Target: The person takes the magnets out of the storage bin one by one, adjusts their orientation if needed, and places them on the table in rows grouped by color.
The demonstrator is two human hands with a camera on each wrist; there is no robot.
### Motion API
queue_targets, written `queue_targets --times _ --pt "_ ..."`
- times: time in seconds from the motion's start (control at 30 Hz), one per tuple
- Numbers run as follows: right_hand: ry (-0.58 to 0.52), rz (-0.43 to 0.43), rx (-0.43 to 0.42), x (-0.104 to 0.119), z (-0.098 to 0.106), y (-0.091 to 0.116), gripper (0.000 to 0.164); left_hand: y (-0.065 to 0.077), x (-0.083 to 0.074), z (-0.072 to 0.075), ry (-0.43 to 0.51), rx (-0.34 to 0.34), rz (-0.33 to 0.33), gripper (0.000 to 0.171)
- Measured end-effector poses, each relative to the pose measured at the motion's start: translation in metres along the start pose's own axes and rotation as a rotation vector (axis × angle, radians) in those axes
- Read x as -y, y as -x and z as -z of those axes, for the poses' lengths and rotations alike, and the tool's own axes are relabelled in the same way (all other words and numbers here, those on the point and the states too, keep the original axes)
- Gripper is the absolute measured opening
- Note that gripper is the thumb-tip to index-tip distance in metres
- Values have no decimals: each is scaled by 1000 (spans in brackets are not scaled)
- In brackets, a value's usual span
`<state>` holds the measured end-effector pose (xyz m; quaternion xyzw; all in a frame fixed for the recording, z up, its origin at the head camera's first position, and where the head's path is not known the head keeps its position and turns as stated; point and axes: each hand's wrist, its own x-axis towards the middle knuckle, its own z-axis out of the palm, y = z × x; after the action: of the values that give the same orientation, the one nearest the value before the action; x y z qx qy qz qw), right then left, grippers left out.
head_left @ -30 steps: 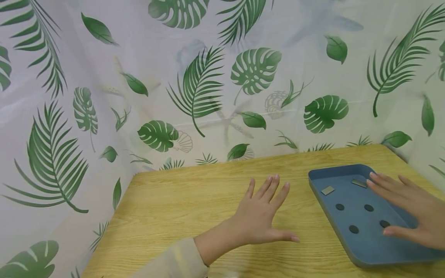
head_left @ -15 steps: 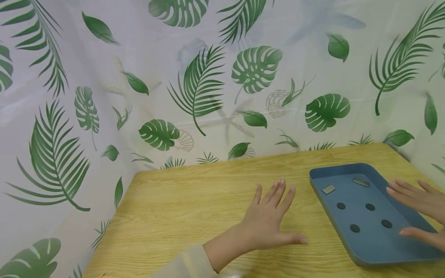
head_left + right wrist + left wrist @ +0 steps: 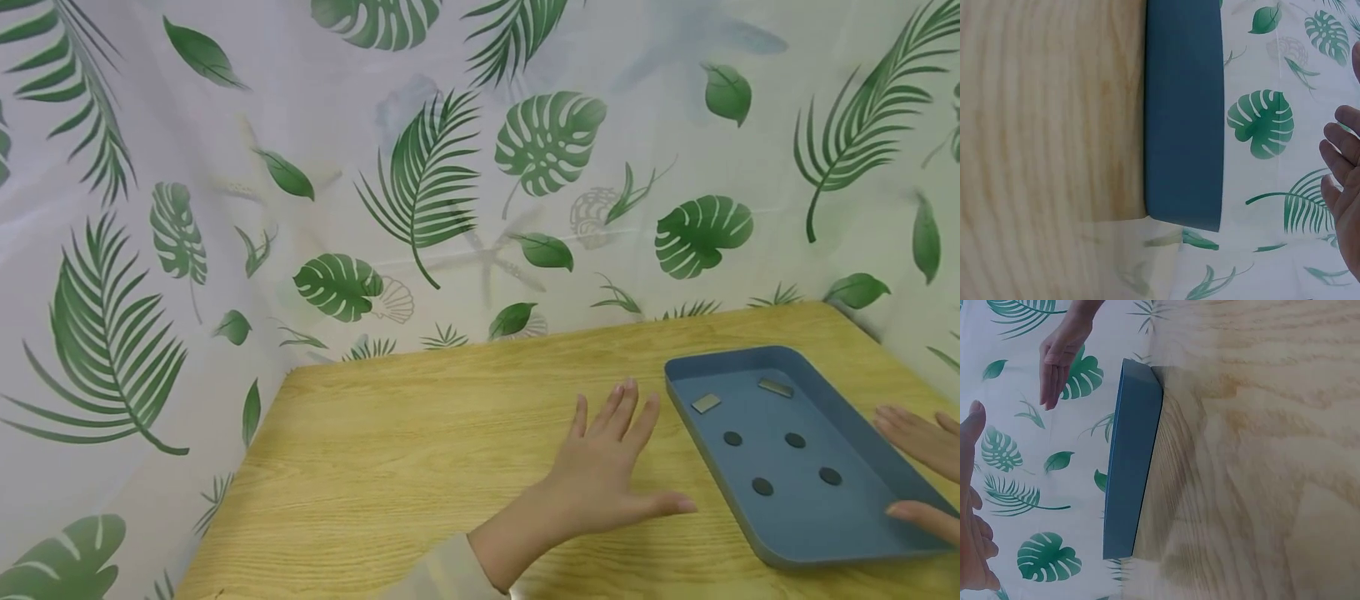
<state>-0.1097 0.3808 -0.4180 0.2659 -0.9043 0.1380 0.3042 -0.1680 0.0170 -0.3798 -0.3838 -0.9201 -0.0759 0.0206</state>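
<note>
A pale, yellowish wood-grained desk (image 3: 390,450) fills the lower part of the head view, its far edge running close to a white sheet (image 3: 465,67) hung as walls at the back and both sides. The sheet is printed with green palm fronds, split leaves and fainter shells and starfish.

Toward the right end of the desk lies a shallow blue tray (image 3: 817,521) with rounded corners; both wrist views show its plain outer wall. In its middle, four dark discs (image 3: 795,440) lie flat and apart, in two rough rows. Beyond them, toward the far end, are two small rectangular plates (image 3: 706,403), well apart.

The left hand (image 3: 600,475), below a light sleeve (image 3: 450,575), is over the desk just left of the tray, fingers straight, thumb apart, holding nothing. The right hand (image 3: 930,446), partly cut off, is at the tray's right side, fingers extended and thumb apart.
</note>
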Motion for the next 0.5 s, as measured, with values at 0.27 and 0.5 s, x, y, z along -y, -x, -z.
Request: queue_targets --times 0.27,0.5 --pt "-31 -56 -70 -12 -13 15 97 -7 -18 -8 -40 65 -6 96" --pt "16 -195 -2 -26 -29 42 91 -9 -26 -22 -65 90 -38 97"
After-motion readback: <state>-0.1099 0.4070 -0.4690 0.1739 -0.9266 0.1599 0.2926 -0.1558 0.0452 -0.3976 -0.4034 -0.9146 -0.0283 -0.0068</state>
